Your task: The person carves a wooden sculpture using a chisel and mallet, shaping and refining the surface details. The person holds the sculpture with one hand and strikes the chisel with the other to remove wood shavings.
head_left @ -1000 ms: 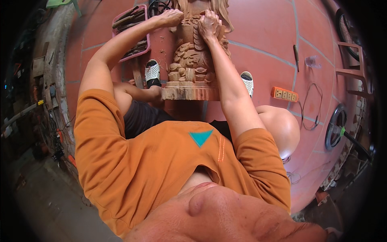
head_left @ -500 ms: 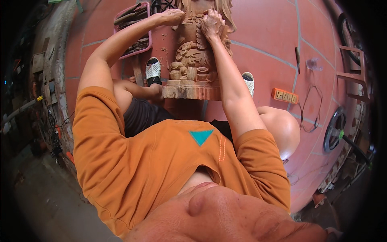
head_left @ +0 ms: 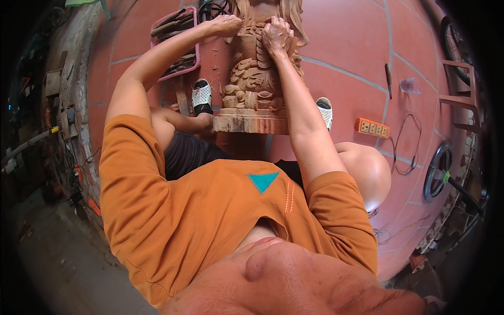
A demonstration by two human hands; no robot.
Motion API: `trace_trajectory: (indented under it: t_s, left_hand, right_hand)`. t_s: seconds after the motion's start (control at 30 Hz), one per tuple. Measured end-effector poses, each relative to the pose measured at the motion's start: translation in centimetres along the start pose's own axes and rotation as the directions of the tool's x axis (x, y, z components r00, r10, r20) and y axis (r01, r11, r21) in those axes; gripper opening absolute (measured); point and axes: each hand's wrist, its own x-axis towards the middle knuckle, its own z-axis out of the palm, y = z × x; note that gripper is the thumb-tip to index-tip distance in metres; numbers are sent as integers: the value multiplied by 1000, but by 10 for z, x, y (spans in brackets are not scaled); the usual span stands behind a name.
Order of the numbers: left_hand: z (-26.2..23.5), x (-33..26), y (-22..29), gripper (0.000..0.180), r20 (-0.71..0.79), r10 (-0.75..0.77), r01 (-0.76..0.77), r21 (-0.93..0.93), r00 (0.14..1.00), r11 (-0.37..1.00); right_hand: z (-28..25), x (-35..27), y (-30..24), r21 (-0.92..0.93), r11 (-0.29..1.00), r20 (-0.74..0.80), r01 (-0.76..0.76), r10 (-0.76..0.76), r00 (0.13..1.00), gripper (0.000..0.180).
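A carved wooden statue (head_left: 253, 79) stands between my feet, its flat base nearest me and its upper end cut off by the top of the picture. Scroll-like and rounded relief covers its surface. At its left side is my left hand (head_left: 226, 25), fingers curled in; what they may hold is hidden. My right hand (head_left: 277, 37) lies against the right part of the carving, its fingers bent and closed. From above, only its back and knuckles show, so anything inside it is out of sight.
Left of the statue sits a pink basket (head_left: 197, 52) of long-handled tools. On the red tile floor (head_left: 341, 42) to the right are an orange power strip (head_left: 372, 127), a dark slim tool (head_left: 388, 80), a clear plastic cup (head_left: 410, 86), a cable and a pink plastic stool (head_left: 462, 100).
The whole view has shifted slightly, so everything appears a little lower. Both hands stay at nearly the same places on the statue.
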Motion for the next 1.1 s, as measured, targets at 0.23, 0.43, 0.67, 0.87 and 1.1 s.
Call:
trace_trajectory:
  t_s: [0.23,0.43,0.67,0.87,1.1]
  left_hand:
    - [-18,-3,-3,17,-112,-107,102,-49,988,994]
    - [13,4,-10,14,-123,83,-87,-25,989,996]
    - [-1,-21,-35,19,-29,-35,31,-133,999,991]
    - [4,-41,-18,20,-151,-69,3,-400,986,917]
    - [-23,-55,23,23,-195,-69,4,-315,978,949]
  right_hand:
    - [-2,1,-4,1,1000,-22,-3,3,1000,13]
    - [3,2,-1,85,996,1,-41,41,999,12]
    - [-2,1,-5,69,997,-31,-39,42,999,11]
    - [-1,1,-4,119,992,-34,-46,50,998,12]
    - [-7,5,-2,258,949,-22,-183,195,981,12]
